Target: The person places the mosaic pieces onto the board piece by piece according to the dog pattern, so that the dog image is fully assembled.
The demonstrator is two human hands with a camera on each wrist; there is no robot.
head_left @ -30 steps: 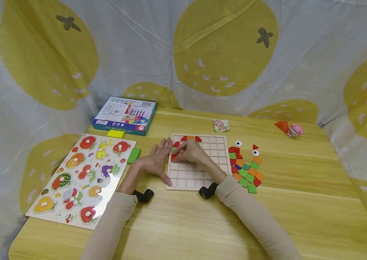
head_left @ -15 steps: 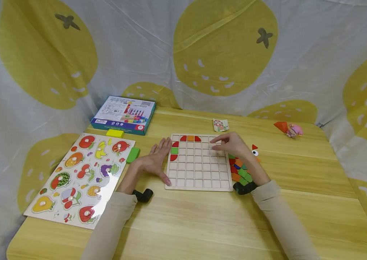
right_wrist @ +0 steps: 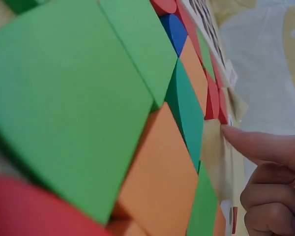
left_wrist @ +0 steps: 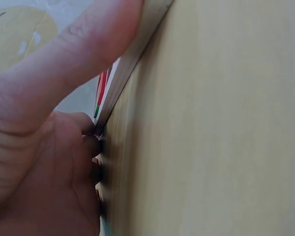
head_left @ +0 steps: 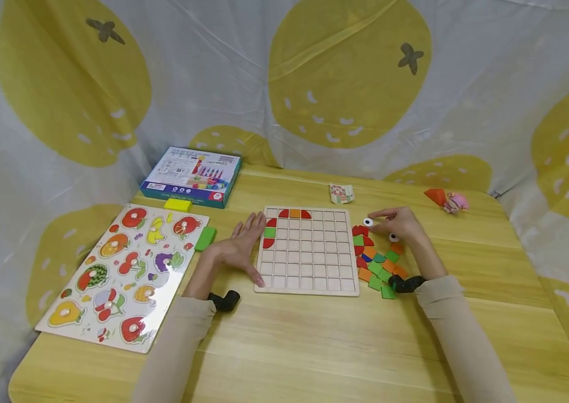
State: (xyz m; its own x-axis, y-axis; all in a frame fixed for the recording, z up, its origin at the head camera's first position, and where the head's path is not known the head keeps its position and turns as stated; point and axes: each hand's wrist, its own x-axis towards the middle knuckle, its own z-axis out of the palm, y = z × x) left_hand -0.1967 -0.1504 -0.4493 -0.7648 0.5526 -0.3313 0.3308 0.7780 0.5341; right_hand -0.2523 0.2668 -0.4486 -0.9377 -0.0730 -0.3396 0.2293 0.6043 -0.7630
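Note:
A wooden grid board [head_left: 315, 291] lies on the table, with red quarter-round tiles, an orange tile [head_left: 295, 213] and a green tile [head_left: 270, 232] set in its top and left cells. My left hand [head_left: 238, 250] spreads its straight fingers along the board's left edge, thumb at the near corner; the thumb also shows large in the left wrist view. Right of the board, my right hand [head_left: 402, 226] pinches a white eye disc [head_left: 368, 222] between thumb and index finger. In the right wrist view its other fingers [right_wrist: 270, 196] are curled.
Loose tiles [head_left: 375, 267] in red, green, orange and blue lie beside the board, with a second eye disc [head_left: 393, 238]. A fruit puzzle [head_left: 113, 252], a box [head_left: 191, 176] and green block [head_left: 205, 238] stand left. Behind is a picture card [head_left: 341, 193]; a pink figure [head_left: 456, 202] sits far right.
My right hand has left the red tile in the board's left column and moved right across the board to the eye disc. The left hand stays at the board's edge.

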